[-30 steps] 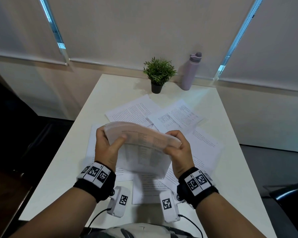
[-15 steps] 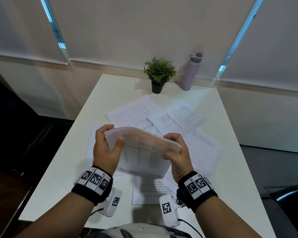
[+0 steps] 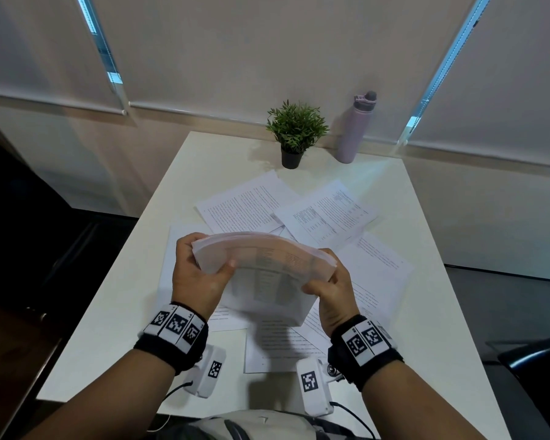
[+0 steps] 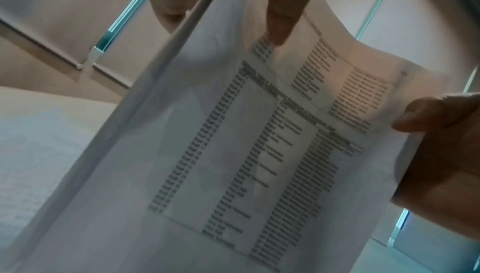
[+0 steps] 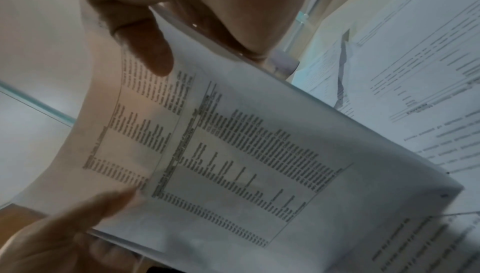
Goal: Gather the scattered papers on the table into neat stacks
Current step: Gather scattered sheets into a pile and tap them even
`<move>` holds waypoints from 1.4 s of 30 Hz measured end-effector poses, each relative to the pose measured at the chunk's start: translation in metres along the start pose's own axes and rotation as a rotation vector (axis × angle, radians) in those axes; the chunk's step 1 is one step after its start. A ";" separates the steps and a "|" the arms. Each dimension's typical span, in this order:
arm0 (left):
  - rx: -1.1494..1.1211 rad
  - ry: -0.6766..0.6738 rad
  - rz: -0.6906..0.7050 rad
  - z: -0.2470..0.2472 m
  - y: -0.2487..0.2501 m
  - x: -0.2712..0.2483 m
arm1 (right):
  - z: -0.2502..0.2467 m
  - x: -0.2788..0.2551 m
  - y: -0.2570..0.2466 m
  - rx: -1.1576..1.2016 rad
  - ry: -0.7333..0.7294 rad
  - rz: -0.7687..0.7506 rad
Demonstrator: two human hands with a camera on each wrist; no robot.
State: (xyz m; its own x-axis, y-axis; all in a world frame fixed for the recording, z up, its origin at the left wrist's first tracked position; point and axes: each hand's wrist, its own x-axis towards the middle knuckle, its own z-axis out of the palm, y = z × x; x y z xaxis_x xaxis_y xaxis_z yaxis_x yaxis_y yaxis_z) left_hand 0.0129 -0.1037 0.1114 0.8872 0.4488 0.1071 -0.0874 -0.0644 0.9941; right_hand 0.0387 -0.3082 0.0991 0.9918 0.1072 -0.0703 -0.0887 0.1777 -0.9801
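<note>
I hold a stack of printed papers upright above the white table, bowed toward me at the top. My left hand grips its left edge, thumb on the near face. My right hand grips the right edge the same way. The wrist views show the stack's near sheet with printed tables, thumbs pressed on it. Several loose printed sheets lie scattered flat on the table beyond and beneath the stack, one near the front edge.
A small potted plant and a lilac water bottle stand at the table's far edge by the wall. Window blinds hang behind. A dark chair sits at the right, and the dark floor drops off on the left.
The stack and both hands dipped slightly lower half a second ago and have risen a little again. The grip on both edges stays the same.
</note>
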 end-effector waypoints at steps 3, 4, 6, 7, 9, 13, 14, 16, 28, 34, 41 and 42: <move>-0.042 -0.038 -0.017 -0.007 -0.007 -0.002 | -0.003 -0.002 -0.003 0.025 0.008 0.005; -0.074 -0.044 -0.001 -0.008 -0.005 -0.002 | -0.004 -0.002 -0.004 0.027 0.010 0.001; -0.126 -0.048 0.053 -0.007 0.004 -0.004 | -0.003 -0.001 -0.005 0.016 0.008 -0.007; -0.125 -0.033 0.081 -0.005 0.010 -0.004 | -0.002 -0.001 -0.005 0.008 0.005 -0.012; -0.116 0.048 0.101 0.000 0.018 0.000 | 0.000 0.000 -0.005 0.006 -0.006 -0.015; -0.127 0.146 0.062 0.007 0.025 0.008 | 0.001 -0.001 -0.004 0.010 -0.023 -0.019; -0.105 0.141 0.060 0.007 0.024 0.008 | 0.000 -0.001 -0.004 0.007 -0.029 -0.016; -0.096 0.125 0.058 0.006 0.023 0.006 | 0.000 -0.002 -0.003 0.009 -0.040 -0.005; 0.070 -0.005 -0.302 -0.008 -0.036 -0.005 | -0.003 0.006 0.018 0.001 0.035 0.077; 0.023 -0.007 -0.363 -0.006 -0.049 0.010 | -0.002 0.017 0.028 -0.030 0.098 0.129; 0.131 -0.141 -0.419 -0.010 -0.064 0.009 | -0.003 0.014 0.037 -0.096 0.019 0.179; 0.174 -0.156 -0.436 -0.010 -0.068 0.008 | -0.005 0.014 0.041 -0.141 0.004 0.195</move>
State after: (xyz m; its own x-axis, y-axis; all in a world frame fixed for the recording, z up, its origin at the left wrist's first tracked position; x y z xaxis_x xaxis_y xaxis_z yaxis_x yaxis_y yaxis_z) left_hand 0.0217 -0.0864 0.0446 0.8829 0.3288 -0.3352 0.3719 -0.0541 0.9267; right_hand 0.0492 -0.3040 0.0569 0.9574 0.1221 -0.2616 -0.2654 0.0157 -0.9640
